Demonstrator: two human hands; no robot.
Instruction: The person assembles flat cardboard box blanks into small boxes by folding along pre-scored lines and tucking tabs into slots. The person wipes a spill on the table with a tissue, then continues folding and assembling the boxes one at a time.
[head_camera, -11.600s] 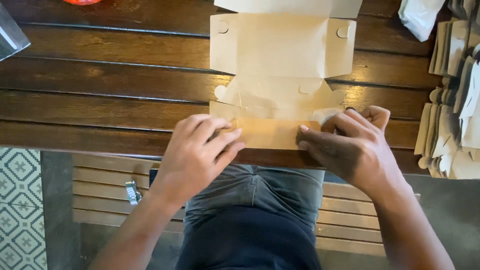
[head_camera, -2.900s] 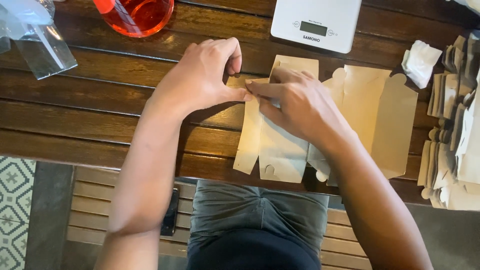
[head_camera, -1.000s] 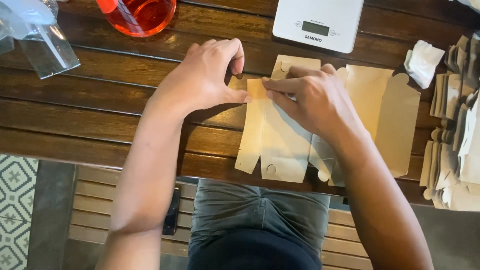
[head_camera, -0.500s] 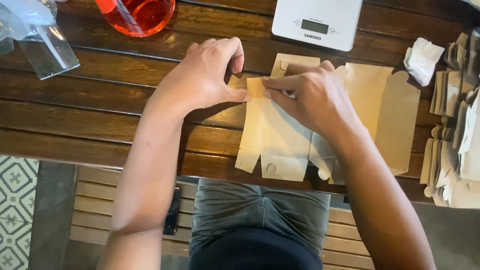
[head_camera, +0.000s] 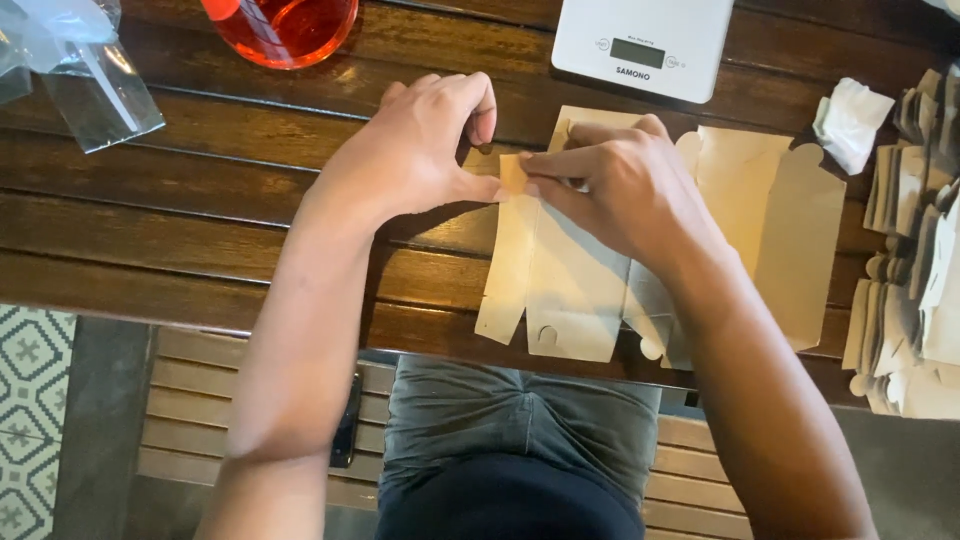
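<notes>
A flat tan cardboard box blank (head_camera: 560, 280) lies on the dark wooden table (head_camera: 200, 230), its tabs hanging over the near edge. My left hand (head_camera: 420, 150) pinches the blank's upper left flap with thumb and fingers. My right hand (head_camera: 620, 190) rests on the blank just to the right, fingertips pinching the same flap edge where the hands meet. Part of the blank is hidden under my right hand and forearm.
A white kitchen scale (head_camera: 645, 45) stands at the table's far edge. A red glass bowl (head_camera: 285, 25) sits far left of it, clear plastic bags (head_camera: 70, 60) at far left. A stack of tan blanks (head_camera: 915, 250) and crumpled white paper (head_camera: 850, 120) lie right.
Long ago the blank lay lengthwise before me under both palms. Over the last second the hands stay pinched on the flap, with only slight finger shifts.
</notes>
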